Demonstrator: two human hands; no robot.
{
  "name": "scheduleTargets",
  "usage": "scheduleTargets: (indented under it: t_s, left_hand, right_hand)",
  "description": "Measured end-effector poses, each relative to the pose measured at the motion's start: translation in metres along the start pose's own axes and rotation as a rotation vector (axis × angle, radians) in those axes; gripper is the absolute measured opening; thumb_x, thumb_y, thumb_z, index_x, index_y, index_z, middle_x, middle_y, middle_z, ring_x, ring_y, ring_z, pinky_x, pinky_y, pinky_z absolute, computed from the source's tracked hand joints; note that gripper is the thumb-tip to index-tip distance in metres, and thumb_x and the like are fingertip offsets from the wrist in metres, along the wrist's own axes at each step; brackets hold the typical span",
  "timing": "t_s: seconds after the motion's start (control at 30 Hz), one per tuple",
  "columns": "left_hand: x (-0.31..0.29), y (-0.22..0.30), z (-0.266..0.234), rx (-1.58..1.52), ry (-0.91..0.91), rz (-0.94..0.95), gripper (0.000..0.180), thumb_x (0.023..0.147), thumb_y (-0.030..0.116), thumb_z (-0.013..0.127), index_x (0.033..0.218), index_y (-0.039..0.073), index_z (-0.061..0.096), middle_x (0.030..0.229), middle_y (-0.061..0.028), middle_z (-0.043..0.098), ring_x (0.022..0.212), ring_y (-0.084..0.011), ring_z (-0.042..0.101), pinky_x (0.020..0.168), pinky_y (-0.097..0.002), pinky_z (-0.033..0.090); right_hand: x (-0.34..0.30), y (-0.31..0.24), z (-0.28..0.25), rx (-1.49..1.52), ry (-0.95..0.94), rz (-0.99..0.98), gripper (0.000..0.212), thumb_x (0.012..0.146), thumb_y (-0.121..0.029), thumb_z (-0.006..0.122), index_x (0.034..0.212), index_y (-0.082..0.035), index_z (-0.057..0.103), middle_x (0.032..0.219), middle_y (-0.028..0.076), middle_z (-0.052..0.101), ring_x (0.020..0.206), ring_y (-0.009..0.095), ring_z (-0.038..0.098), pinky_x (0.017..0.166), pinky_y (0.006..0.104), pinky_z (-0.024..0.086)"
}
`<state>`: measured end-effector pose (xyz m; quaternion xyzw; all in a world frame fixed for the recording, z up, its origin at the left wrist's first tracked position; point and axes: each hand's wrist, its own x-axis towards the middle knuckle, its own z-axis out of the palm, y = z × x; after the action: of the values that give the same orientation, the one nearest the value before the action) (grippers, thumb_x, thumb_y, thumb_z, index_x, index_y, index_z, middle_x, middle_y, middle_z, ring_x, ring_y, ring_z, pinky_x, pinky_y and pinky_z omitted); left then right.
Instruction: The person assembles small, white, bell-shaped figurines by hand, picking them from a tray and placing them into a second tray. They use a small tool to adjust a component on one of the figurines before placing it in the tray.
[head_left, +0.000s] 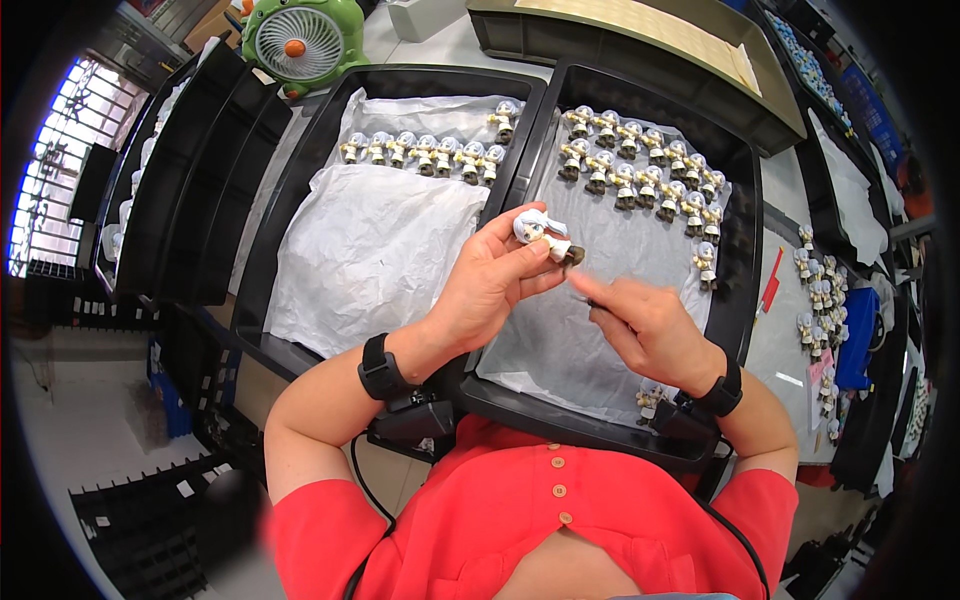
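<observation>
My left hand (482,285) pinches a small figurine (560,246) with pale hair, a white outfit and dark legs, tilted with its feet toward the right. Close to those feet is my right hand (655,322), its fingers closed round a thin dark tool (594,305) that is mostly hidden by them. Both hands are above the right-hand black tray (748,240), lined with white paper. Rows of matching figurines (625,185) lie at its far end, and one more figurine (650,398) lies near its front edge.
Beside it, the left black tray (262,250) holds a row of figurines (420,155) on paper. A green fan (303,45) stands at the far left, a large grey bin (620,60) at the back. On the right are a red tool (771,283), more figurines (822,295) and a blue container (858,335).
</observation>
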<state>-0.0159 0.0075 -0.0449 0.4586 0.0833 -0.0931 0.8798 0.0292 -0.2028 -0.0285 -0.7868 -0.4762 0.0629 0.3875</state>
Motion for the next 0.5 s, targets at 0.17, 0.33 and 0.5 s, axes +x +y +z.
scheduleTargets:
  t_s: [0.17,0.33,0.5]
  left_hand:
    - [-0.0001,0.0004,0.0013,-0.012,0.007,0.002,0.046,0.093,0.014,0.054,0.134,0.004,0.036,0.119,-0.0114,0.057,0.113,-0.0261,0.056,0.092,-0.0355,0.049]
    - [-0.0007,0.0006,0.0021,-0.026,0.009,0.01,0.048,0.093,0.012,0.054,0.135,0.004,0.035,0.119,-0.0107,0.056,0.112,-0.0229,0.057,0.093,-0.0364,0.049]
    - [-0.001,0.0007,0.003,-0.035,0.014,0.006,0.048,0.092,0.01,0.054,0.136,0.004,0.035,0.118,-0.0101,0.056,0.109,-0.0202,0.058,0.093,-0.0366,0.049]
  right_hand:
    - [-0.0029,-0.001,-0.0019,0.101,-0.129,0.016,0.038,0.081,-0.001,0.059,0.118,-0.005,0.057,0.081,0.014,0.061,0.067,0.03,0.061,0.06,0.0342,0.049]
    - [-0.0017,-0.0008,-0.0023,0.158,0.069,0.211,0.037,0.083,0.0,0.057,0.12,-0.003,0.056,0.088,0.017,0.064,0.072,0.03,0.063,0.064,0.0336,0.05]
    - [-0.001,0.0047,0.0043,0.109,0.083,0.139,0.042,0.083,0.001,0.057,0.125,-0.003,0.053,0.084,0.017,0.062,0.071,0.03,0.062,0.064,0.035,0.049]
